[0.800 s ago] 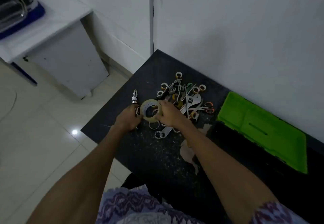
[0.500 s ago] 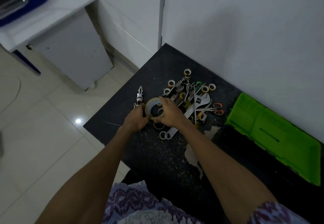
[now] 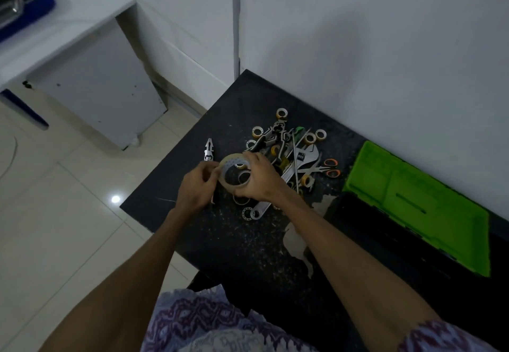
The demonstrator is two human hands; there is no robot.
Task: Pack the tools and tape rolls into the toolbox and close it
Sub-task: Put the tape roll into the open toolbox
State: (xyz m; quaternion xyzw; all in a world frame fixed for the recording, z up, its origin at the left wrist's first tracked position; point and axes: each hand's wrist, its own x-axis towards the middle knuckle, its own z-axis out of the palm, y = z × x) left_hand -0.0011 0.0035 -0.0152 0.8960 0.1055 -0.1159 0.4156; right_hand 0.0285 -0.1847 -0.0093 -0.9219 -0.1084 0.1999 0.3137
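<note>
Both hands have lifted the large tape roll (image 3: 234, 171) a little higher off the pile and turned it, so its hollow core now faces more toward the camera than it did a moment ago; nothing has reached the toolbox yet, so I judge packing has barely begun.

Around the roll's right and lower rim the right hand (image 3: 259, 179) curls its fingers, gripping it; the left hand (image 3: 197, 189) pinches the roll's left edge between thumb and fingertips, narrow rather than spread; whether it is picking at a loose tape end I cannot tell.

Centre of the frame is where the roll sits, held between the two hands, just above the dark table (image 3: 248, 241); directly behind it, toward upper centre, lies the heap of tools and small tape rolls (image 3: 289, 147), with orange-handled scissors (image 3: 329, 168) at its right edge and a multi-tool (image 3: 209, 150) apart on its left.

At the right of the frame stands the toolbox, its green lid (image 3: 418, 202) open against the wall, well apart from the hands; the roll must travel rightward to go in.
</note>
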